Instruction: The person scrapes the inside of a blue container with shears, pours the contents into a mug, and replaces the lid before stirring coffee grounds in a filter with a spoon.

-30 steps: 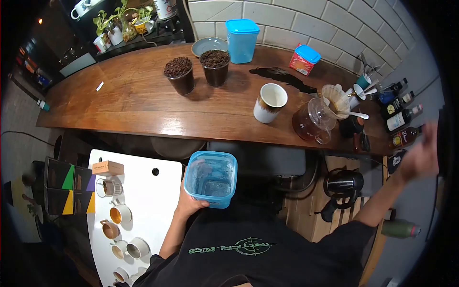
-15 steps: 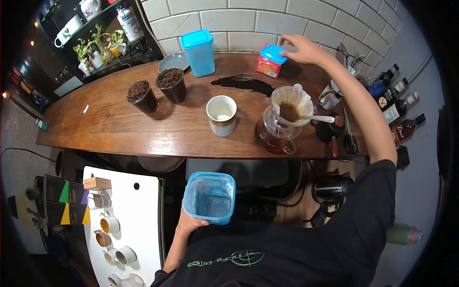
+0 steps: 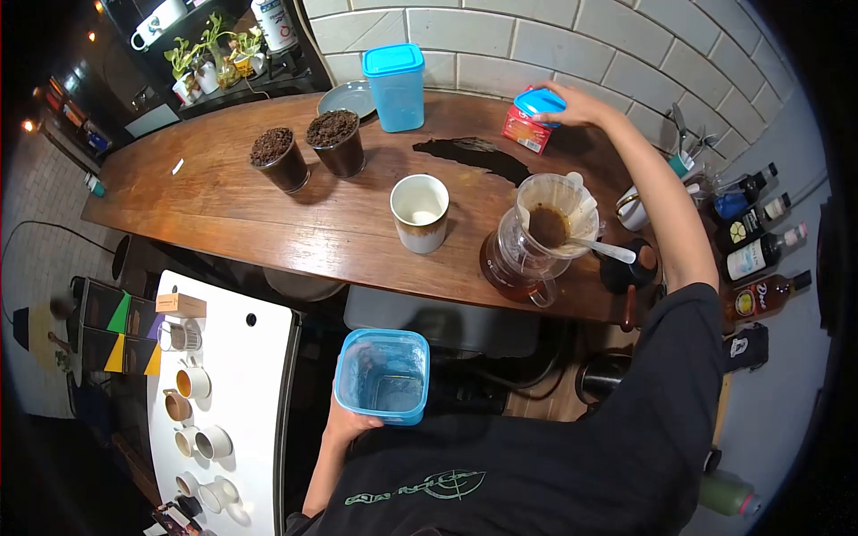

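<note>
Left hand (image 3: 349, 422): grip closed round an open, translucent blue, square plastic container (image 3: 382, 375), held in front of the dark T-shirt, just off the near edge of the brown wooden table (image 3: 214, 214). Container's mouth faces up; its inner walls are visible. Right hand (image 3: 569, 106): arm stretched over the table's right side, grip on a bright blue plastic lid (image 3: 536, 103), thumb at the near side, fingers at the far edge. Lid is at the top of a small red box (image 3: 527, 130) near the tiled wall; whether it is raised off the box, cannot tell. Left along the wall: a tall blue plastic container (image 3: 396, 94), lid on, beside a grey round plate (image 3: 347, 100). Two clear cups of dark coffee grounds (image 3: 280, 161) (image 3: 335, 145) stand left of it, nearer. Mid-table, upright: a white ceramic cup with brown glaze (image 3: 420, 214). To its right, a glass coffee server (image 3: 511, 266) with dark liquid, under a paper-lined dripper (image 3: 556, 219), a light-coloured spoon (image 3: 608, 251) resting in it.
</note>
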`<state>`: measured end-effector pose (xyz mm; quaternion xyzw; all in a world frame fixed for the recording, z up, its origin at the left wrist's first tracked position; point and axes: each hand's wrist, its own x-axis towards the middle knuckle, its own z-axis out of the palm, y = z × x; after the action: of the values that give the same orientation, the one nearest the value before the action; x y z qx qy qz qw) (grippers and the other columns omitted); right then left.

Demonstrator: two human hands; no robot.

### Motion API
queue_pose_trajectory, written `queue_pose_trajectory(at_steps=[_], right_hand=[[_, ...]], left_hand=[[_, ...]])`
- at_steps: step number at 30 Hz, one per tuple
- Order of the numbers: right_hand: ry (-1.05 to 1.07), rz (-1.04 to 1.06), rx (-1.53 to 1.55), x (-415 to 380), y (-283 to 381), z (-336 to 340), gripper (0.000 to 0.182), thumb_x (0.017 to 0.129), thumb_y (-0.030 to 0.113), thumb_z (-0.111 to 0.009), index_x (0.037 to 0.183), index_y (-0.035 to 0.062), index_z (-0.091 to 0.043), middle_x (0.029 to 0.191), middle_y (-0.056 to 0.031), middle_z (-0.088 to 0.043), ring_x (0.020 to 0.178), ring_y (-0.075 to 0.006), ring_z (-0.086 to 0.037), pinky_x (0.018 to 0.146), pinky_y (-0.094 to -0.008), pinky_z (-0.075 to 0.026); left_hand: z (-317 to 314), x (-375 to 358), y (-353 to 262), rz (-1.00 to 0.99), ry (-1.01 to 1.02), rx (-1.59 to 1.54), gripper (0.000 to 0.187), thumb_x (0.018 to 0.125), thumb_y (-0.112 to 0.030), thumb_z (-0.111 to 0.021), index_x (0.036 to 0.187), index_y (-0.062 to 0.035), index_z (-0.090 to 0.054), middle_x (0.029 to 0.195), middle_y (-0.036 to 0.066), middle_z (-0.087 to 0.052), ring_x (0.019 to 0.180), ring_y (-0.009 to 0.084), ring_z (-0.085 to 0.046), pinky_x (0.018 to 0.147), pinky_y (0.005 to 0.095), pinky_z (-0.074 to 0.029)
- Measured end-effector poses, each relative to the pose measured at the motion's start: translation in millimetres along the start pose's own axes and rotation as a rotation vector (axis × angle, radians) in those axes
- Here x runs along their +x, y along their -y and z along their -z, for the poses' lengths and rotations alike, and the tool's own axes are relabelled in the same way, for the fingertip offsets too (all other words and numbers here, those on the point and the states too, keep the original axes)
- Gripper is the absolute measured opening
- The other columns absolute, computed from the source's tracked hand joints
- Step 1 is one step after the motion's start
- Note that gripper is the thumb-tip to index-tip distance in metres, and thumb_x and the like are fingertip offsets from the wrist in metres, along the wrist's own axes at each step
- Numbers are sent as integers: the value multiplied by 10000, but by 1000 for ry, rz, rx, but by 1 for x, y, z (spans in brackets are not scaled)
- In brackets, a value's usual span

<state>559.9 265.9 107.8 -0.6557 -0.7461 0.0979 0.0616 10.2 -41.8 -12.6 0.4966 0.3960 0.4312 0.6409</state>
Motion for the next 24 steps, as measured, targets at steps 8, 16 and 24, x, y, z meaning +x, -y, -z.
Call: queue_pose_trajectory(at_steps=[8,16,24], right_hand=[[28,-31,-50,6,0,-6,884,736,553,-785,1429,155,-407,1239,-235,-621,1155,-413,-594,978,-465,-476],[34,-38,-24,15,-1,-8,912,694,539,-820,1414,156,-411,1221,-251,-620,1147,-415,-596,970,-476,-476],[-53,-33,69,3,6,19,857,702,493,-839,1391,167,-446,1283,-213,-580,1193,-366,-559,992,-462,-454]], left_hand=[[-1,0,-4,-32,-8,54,1278,430,-631,-926,1439,-54,-395,1370,85,-503,1259,243,-505,1069,435,-409],[7,-1,-8,-13,-12,69,1294,438,-670,-895,1466,-77,-378,1411,74,-487,1279,249,-496,1073,447,-415],[9,3,-11,-21,-11,103,1237,466,-631,-926,1411,-32,-399,1321,97,-509,1236,235,-508,1058,415,-411]])
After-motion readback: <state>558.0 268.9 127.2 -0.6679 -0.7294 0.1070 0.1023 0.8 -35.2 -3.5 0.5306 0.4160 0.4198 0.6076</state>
